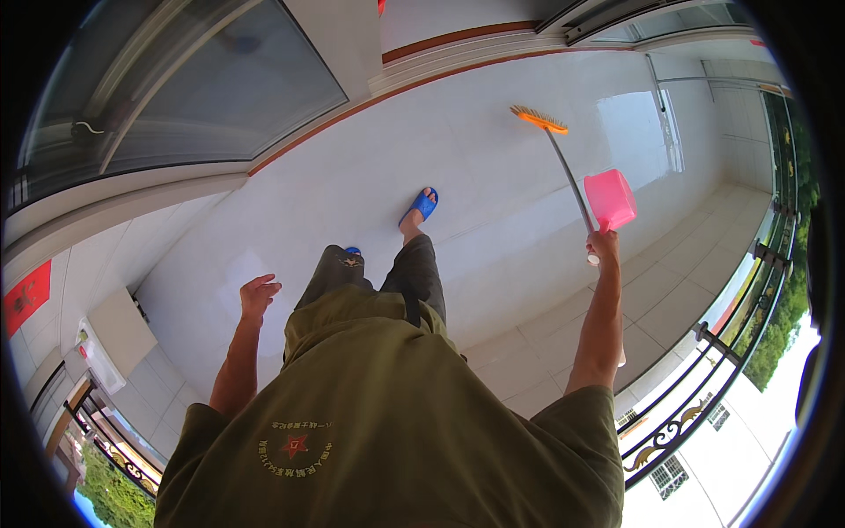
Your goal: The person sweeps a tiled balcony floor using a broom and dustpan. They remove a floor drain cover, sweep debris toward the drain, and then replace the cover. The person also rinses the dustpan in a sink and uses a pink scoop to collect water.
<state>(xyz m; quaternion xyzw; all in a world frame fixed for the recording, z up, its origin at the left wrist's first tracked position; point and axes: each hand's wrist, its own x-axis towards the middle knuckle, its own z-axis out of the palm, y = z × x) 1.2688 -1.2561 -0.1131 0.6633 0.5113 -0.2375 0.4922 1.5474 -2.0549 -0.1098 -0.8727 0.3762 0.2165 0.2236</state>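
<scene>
My right hand (pixel 602 245) grips the grey handle of a broom and, together with it, the short handle of a pink plastic dipper (pixel 610 198). From that fist the broom's metal pole (pixel 569 173) runs away from me to an orange broom head (pixel 541 120) with stiff pale bristles. Whether the bristles touch the floor I cannot tell. My left hand (pixel 259 295) hangs at my left side, fingers loosely curled and apart, holding nothing. A blue slipper (pixel 420 206) is on my forward foot; only the tip of the other one (pixel 354 251) shows past my trouser leg.
Glossy white floor tiles (pixel 317 198) stretch ahead, with a wet-looking sheen at the right. A glass sliding door (pixel 224 86) and a raised sill with a reddish edge (pixel 422 79) border the left. Along the right runs a tiled low wall (pixel 673 231) topped by a black metal railing (pixel 716 343).
</scene>
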